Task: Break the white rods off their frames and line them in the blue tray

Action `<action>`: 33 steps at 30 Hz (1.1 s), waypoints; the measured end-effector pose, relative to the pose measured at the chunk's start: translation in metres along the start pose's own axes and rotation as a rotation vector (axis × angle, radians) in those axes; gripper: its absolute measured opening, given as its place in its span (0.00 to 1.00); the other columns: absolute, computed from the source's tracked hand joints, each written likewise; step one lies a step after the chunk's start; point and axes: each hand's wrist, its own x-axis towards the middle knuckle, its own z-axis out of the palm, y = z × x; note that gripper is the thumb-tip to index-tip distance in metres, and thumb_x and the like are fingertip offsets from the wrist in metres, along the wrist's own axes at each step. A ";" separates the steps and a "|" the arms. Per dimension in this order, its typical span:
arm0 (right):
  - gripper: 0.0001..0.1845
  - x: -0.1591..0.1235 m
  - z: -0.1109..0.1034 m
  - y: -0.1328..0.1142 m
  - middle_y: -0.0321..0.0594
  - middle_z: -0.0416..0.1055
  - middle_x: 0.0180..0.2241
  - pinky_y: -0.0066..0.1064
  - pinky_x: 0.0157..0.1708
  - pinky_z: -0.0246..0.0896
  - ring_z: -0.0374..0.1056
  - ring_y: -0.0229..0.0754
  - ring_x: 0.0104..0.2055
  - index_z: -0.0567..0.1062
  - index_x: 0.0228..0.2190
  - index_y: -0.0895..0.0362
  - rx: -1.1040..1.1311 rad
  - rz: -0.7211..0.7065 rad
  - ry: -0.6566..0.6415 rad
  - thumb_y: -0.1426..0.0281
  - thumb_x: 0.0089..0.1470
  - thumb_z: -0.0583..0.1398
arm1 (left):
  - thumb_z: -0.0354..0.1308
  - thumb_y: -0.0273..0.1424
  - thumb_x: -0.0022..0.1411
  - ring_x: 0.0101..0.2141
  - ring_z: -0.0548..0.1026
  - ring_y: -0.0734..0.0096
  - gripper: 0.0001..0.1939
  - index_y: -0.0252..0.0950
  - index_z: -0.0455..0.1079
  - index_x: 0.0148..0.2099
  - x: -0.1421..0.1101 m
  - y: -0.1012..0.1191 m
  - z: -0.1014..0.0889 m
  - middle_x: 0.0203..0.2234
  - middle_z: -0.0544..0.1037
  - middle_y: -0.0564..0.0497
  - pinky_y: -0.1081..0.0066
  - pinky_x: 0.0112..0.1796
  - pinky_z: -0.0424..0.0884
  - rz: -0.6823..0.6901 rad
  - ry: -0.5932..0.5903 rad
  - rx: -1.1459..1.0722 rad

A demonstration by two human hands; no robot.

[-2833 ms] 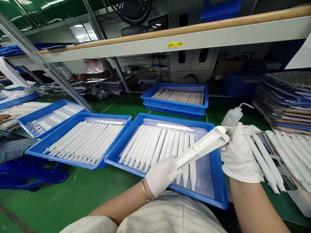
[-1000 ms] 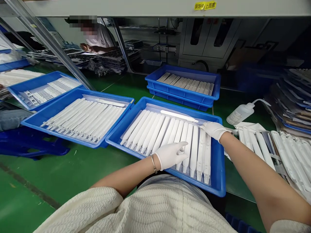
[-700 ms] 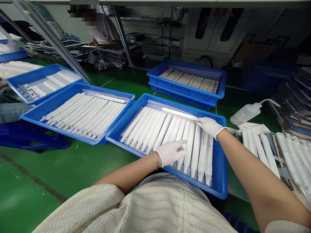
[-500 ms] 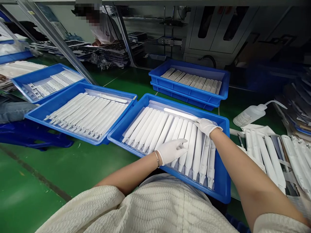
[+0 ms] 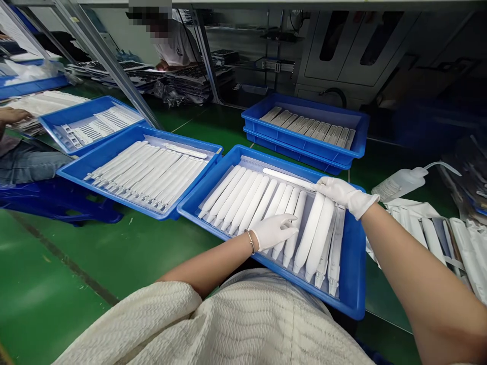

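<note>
A blue tray [image 5: 353,263] lies before me, with a row of long white plastic strips [image 5: 262,203] in it. My right hand [image 5: 335,192], in a white glove, has its fingers closed at the far ends of two white strips [image 5: 315,230], which look raised at that end. Over the near half of the row is my left hand [image 5: 274,232], also gloved, with thumb and fingers apart. It is close to the strips; whether it touches them is unclear. Another white strip [image 5: 287,177] lies crosswise along the tray's far side. Two strips [image 5: 335,253] at the right end show ribbed, open sides.
Left stands another blue tray [image 5: 125,200] of white strips, with a further tray [image 5: 57,137] beyond. Stacked blue trays [image 5: 304,152] are behind. A squeeze bottle [image 5: 401,183] and wrapped white strips [image 5: 429,233] lie right. A co-worker [image 5: 175,43] sits at the back; another person's hand [image 5: 15,115] is left.
My right hand has lifted the far ends of two strips and moved slightly right; a gap has opened to their left. My left hand stays over the row. The view has shifted slightly.
</note>
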 end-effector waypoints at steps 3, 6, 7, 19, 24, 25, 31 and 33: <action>0.31 -0.018 -0.017 -0.016 0.35 0.66 0.23 0.32 0.27 0.56 0.59 0.38 0.26 0.71 0.27 0.55 0.171 -0.034 0.036 0.38 0.53 0.58 | 0.60 0.39 0.63 0.57 0.73 0.59 0.31 0.33 0.64 0.64 0.003 0.002 0.004 0.57 0.74 0.38 0.60 0.57 0.69 0.010 -0.060 -0.107; 0.31 -0.033 -0.042 -0.032 0.37 0.67 0.23 0.33 0.26 0.58 0.60 0.39 0.25 0.73 0.26 0.55 0.340 -0.036 0.102 0.39 0.48 0.63 | 0.66 0.39 0.58 0.56 0.74 0.54 0.38 0.35 0.60 0.67 0.004 0.007 0.007 0.60 0.71 0.35 0.59 0.51 0.75 -0.015 -0.225 -0.237; 0.30 -0.037 -0.050 -0.036 0.38 0.68 0.24 0.34 0.27 0.59 0.61 0.39 0.25 0.74 0.27 0.55 0.390 -0.041 0.125 0.40 0.47 0.64 | 0.68 0.40 0.56 0.54 0.76 0.54 0.40 0.36 0.60 0.67 0.003 0.010 0.008 0.59 0.72 0.35 0.61 0.46 0.77 -0.019 -0.310 -0.278; 0.29 -0.033 -0.062 -0.020 0.44 0.75 0.34 0.42 0.32 0.65 0.69 0.48 0.32 0.79 0.35 0.52 0.543 0.131 0.324 0.40 0.47 0.66 | 0.76 0.34 0.45 0.46 0.80 0.58 0.30 0.31 0.74 0.51 -0.023 0.030 0.048 0.49 0.76 0.41 0.64 0.43 0.80 -0.069 -0.785 -0.917; 0.28 -0.035 -0.054 -0.023 0.46 0.74 0.33 0.42 0.33 0.64 0.67 0.48 0.32 0.79 0.33 0.54 0.389 0.169 0.440 0.42 0.48 0.66 | 0.75 0.32 0.48 0.39 0.82 0.64 0.24 0.30 0.75 0.47 -0.025 0.034 0.052 0.45 0.79 0.41 0.70 0.37 0.80 -0.073 -0.777 -0.925; 0.28 -0.034 -0.053 -0.022 0.46 0.74 0.33 0.42 0.33 0.64 0.68 0.48 0.32 0.79 0.34 0.55 0.391 0.158 0.455 0.42 0.48 0.65 | 0.75 0.32 0.48 0.38 0.82 0.64 0.24 0.30 0.75 0.47 -0.025 0.036 0.052 0.45 0.79 0.40 0.69 0.37 0.80 -0.075 -0.774 -0.934; 0.25 -0.042 -0.039 -0.026 0.51 0.75 0.43 0.52 0.49 0.65 0.71 0.57 0.45 0.78 0.46 0.57 0.141 0.129 0.636 0.51 0.59 0.59 | 0.75 0.34 0.48 0.38 0.81 0.67 0.24 0.29 0.76 0.46 -0.024 0.038 0.043 0.43 0.80 0.41 0.71 0.37 0.80 -0.076 -0.666 -0.949; 0.21 -0.062 -0.019 -0.044 0.53 0.73 0.51 0.53 0.54 0.63 0.70 0.58 0.51 0.77 0.49 0.58 0.007 -0.092 0.765 0.58 0.62 0.58 | 0.76 0.35 0.46 0.36 0.81 0.68 0.24 0.29 0.77 0.44 -0.022 0.035 0.036 0.42 0.80 0.42 0.70 0.37 0.80 -0.078 -0.593 -0.960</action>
